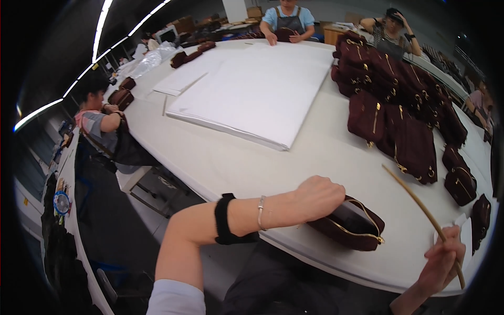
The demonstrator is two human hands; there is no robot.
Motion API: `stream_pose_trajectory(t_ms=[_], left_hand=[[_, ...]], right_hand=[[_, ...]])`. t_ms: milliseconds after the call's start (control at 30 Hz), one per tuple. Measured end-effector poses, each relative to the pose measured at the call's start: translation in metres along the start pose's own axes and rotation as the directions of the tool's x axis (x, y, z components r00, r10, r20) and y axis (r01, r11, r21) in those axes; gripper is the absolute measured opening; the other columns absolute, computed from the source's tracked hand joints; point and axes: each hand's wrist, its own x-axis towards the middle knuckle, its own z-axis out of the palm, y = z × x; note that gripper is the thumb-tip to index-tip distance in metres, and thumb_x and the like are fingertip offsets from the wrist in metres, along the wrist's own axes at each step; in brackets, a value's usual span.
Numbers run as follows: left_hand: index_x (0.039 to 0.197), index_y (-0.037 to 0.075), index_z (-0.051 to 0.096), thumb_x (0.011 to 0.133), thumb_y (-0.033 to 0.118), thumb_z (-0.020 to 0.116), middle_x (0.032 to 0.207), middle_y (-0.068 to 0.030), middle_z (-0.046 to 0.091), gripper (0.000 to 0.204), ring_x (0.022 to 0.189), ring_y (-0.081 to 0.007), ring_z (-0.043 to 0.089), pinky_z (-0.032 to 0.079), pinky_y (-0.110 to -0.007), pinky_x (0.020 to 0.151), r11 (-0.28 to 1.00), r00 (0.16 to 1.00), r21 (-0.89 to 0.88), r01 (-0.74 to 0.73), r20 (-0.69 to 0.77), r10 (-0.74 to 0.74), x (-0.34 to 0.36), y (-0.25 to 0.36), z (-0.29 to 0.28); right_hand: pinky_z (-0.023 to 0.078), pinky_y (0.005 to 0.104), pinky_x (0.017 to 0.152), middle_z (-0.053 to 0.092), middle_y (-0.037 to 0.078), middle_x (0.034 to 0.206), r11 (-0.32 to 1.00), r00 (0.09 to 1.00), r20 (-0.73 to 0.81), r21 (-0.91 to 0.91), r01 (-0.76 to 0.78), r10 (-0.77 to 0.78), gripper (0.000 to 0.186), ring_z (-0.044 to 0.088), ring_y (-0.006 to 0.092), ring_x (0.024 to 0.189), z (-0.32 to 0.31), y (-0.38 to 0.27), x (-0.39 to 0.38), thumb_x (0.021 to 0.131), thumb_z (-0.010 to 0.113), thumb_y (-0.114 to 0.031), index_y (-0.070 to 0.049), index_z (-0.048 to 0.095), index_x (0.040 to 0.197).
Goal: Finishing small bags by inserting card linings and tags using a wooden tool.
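Near the table's front edge, my left hand (318, 197) is closed on the rim of a dark maroon pouch (344, 236). The pouch lies with its gold zipper open, showing a dark interior. At the lower right, my right hand (443, 260) grips a long, thin wooden stick (410, 195) near its lower part, the upper end slanting up to the left. A small white item (462, 226) lies behind that hand, too hidden to make out.
The white table (226, 168) holds a stack of white sheets (252, 94) and piles of maroon bags (394, 131) along the right. Co-workers sit at left (105, 131) and far side (283, 21); another (391, 37) is behind the bags. A stool (137, 181) stands left.
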Motion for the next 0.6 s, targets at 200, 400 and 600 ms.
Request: stream_pose_trajectory(t_ms=[200,400,600], left_hand=[[0.074,-0.004,0.053,0.075,0.000,0.056,0.061,-0.0185,0.060,0.006,0.059,-0.0339,0.064,0.050,-0.040,0.054,1.000,1.000,-0.017,-0.005,0.013,0.005,-0.020,0.013,-0.008],[0.075,-0.004,0.052,0.073,0.003,0.060,0.057,-0.0142,0.058,0.011,0.055,-0.0276,0.064,0.049,-0.036,0.049,1.000,1.000,-0.009,-0.013,0.015,0.013,-0.020,0.030,-0.006],[0.098,-0.011,0.054,0.082,0.039,0.065,0.065,-0.0117,0.059,0.053,0.060,-0.0257,0.062,0.050,-0.034,0.054,0.983,0.979,-0.154,-0.104,0.160,0.129,-0.030,0.026,-0.013]], right_hand=[[0.046,0.0335,0.077,0.063,0.013,0.101,0.864,0.845,0.388,-0.480,-0.155,0.367,0.037,0.058,0.0280,0.090,0.062,0.043,0.015,0.069,0.072,-0.002,-0.003,0.061,0.104],[0.046,0.0374,0.062,0.060,0.014,0.071,0.751,0.739,0.471,-0.656,-0.071,0.481,0.018,0.059,0.0322,0.067,0.066,0.060,0.012,0.071,0.067,0.000,0.000,0.059,0.086],[0.048,0.0367,0.063,0.061,0.014,0.078,0.746,0.766,0.479,-0.666,0.000,0.427,0.025,0.060,0.0316,0.070,0.059,0.060,0.001,0.063,0.066,0.004,-0.001,0.060,0.086]])
